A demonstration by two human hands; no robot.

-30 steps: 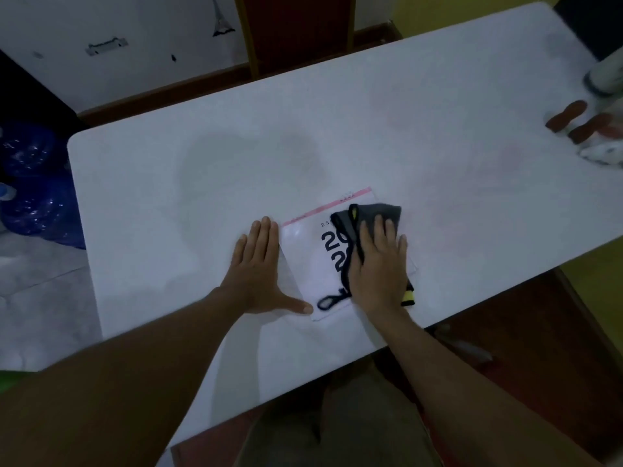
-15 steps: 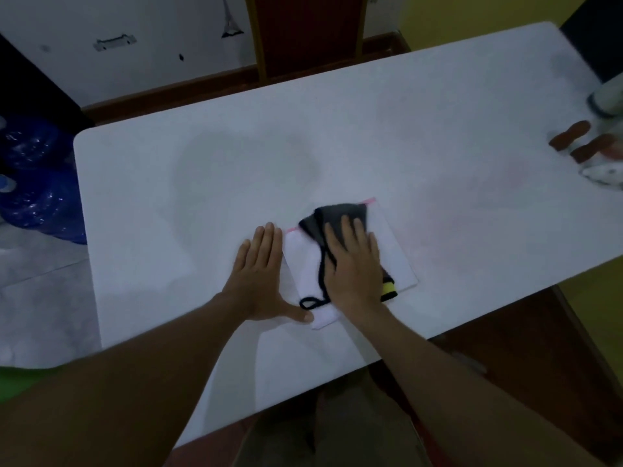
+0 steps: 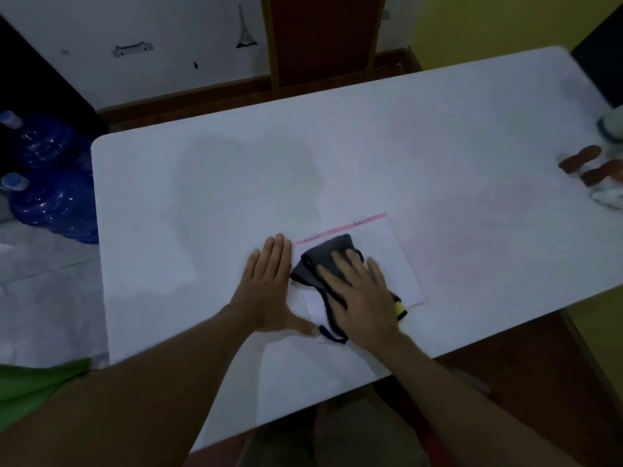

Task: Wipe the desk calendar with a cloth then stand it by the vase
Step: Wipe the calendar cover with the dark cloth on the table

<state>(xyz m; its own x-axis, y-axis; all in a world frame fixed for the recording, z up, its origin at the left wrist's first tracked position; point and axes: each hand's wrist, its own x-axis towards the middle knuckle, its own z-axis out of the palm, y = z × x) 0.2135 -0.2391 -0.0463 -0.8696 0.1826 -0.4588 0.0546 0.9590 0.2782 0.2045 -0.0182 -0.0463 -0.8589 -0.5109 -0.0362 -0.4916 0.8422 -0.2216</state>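
Note:
The white desk calendar (image 3: 394, 261) with a pink top strip lies flat near the front edge of the white table (image 3: 337, 170). A dark grey cloth (image 3: 323, 261) with a black trim and a yellow tag rests on the calendar's left half. My right hand (image 3: 360, 298) presses flat on the cloth, palm down. Beside the calendar's left edge, my left hand (image 3: 269, 284) lies flat on the table, its thumb touching the calendar's near corner. The vase (image 3: 612, 128) is partly visible at the far right edge, pale and cut off by the frame.
Brown and white objects (image 3: 593, 170) lie at the table's right edge below the vase. A red chair back (image 3: 323, 35) stands behind the table. Blue water jugs (image 3: 47, 183) sit on the floor to the left.
My right hand has slid the cloth from the calendar's right side leftward across its face, uncovering the right part. My left hand has stayed at the calendar's left edge.

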